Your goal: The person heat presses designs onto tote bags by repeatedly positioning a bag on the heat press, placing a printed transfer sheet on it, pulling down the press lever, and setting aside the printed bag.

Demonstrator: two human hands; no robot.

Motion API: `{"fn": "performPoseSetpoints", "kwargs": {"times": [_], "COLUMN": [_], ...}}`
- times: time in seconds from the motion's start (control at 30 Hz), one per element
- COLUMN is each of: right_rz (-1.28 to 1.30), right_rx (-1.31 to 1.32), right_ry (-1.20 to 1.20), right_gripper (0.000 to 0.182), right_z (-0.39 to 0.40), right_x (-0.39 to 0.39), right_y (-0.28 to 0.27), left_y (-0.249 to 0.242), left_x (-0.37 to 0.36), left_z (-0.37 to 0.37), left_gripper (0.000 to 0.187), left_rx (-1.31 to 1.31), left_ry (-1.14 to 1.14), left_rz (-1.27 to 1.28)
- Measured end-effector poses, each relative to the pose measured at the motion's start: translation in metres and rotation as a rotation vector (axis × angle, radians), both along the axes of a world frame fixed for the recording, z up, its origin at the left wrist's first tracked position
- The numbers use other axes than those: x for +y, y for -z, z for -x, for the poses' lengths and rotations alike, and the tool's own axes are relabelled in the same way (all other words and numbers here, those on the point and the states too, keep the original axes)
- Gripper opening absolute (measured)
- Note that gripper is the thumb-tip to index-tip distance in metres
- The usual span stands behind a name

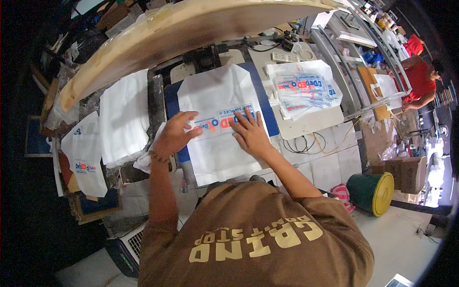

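A white sheet-like bag [217, 88] with cut upper corners lies flat on a blue board [264, 95]. Red and blue lettering [224, 123] crosses its middle. My right hand [251, 134] rests on the print, palm down and fingers spread. By the bag's left edge, my left hand [176, 134] is held with thumb and fingers apart and nothing between them. On the right lies a pile of clear printed sheets [306, 88] with similar lettering, on top of another white piece [282, 71].
A stack of white bags [125, 119] is at left, with a printed bag [85, 162] beyond it. A long tan padded bar [191, 28] arches across the back. A power strip [285, 58], a yellow-lidded green bin [370, 191] and a person in red [423, 81] are on the right.
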State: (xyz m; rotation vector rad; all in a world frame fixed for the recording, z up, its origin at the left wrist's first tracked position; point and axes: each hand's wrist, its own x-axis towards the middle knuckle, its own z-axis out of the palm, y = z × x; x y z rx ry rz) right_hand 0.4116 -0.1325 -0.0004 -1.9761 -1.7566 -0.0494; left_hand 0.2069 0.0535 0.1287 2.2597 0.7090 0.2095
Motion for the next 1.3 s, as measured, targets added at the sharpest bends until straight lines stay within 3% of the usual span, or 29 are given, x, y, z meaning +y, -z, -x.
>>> {"fn": "performPoseSetpoints", "kwargs": {"times": [0.1,0.13,0.2,0.3,0.4,0.53,0.77,0.97,1.0,1.07,1.13,1.17,1.2,1.23,1.27,1.3], "right_rz": [0.0,-0.004,-0.004,-0.004,-0.001,0.01,-0.029,-0.28,-0.39,-0.297,-0.414,-0.429,-0.444,-0.347,-0.245,-0.117], "right_rx": [0.017,0.008,-0.007,-0.022,-0.04,-0.047,-0.061,0.071,0.091,0.191,0.271,0.339,0.409,0.501,0.592,0.639], "right_ry": [-0.016,-0.014,-0.006,0.004,0.008,0.019,0.013,0.024,0.06,0.195,0.252,0.334,0.42,0.483,0.544,0.524], "right_gripper": [0.04,0.04,0.04,0.041,0.041,0.041,0.043,0.048,0.038,0.02,0.023,0.026,0.029,0.032,0.036,0.04], "right_z": [-0.005,-0.005,-0.005,-0.004,-0.005,-0.003,-0.004,-0.004,-0.008,-0.019,-0.025,-0.022,-0.016,-0.012,-0.007,-0.003], "right_x": [0.003,0.004,0.004,0.004,0.003,0.002,0.0,-0.023,-0.032,-0.066,-0.112,-0.137,-0.162,-0.186,-0.209,-0.23], "right_y": [-0.002,0.0,0.002,0.003,0.003,0.005,0.006,-0.019,-0.017,0.005,0.029,0.045,0.063,0.088,0.109,0.12], "left_y": [-0.144,-0.185,-0.253,-0.302,-0.342,-0.367,-0.378,-0.381,-0.38,-0.37,-0.325,-0.287,-0.248,-0.232,-0.154,-0.09], "left_x": [-0.024,-0.03,-0.042,-0.015,0.034,0.087,0.1,0.041,0.022,-0.031,-0.107,-0.156,-0.172,-0.203,-0.196,-0.2], "left_z": [0.012,0.021,0.029,0.023,-0.009,-0.048,-0.062,-0.036,-0.03,-0.013,0.011,0.022,0.038,0.027,0.025,0.022], "left_gripper": [0.055,0.048,0.039,0.037,0.035,0.032,0.028,0.025,0.025,0.025,0.024,0.018,0.02,0.038,0.044,0.049], "left_rx": [-0.042,-0.201,-0.413,-0.585,-0.518,-0.383,-0.33,-0.426,-0.452,-0.52,-0.501,-0.619,-0.438,-0.306,-0.535,-0.366], "left_ry": [0.424,0.502,0.3,-0.012,-0.133,-0.225,-0.317,-0.395,-0.407,-0.427,-0.41,-0.079,-0.125,0.298,0.281,0.185], "left_rz": [-0.046,-0.109,-0.449,-0.953,-1.139,-1.205,-1.26,-1.361,-1.385,-1.42,-1.326,-0.963,-0.991,-1.052,-0.609,-0.54]}}
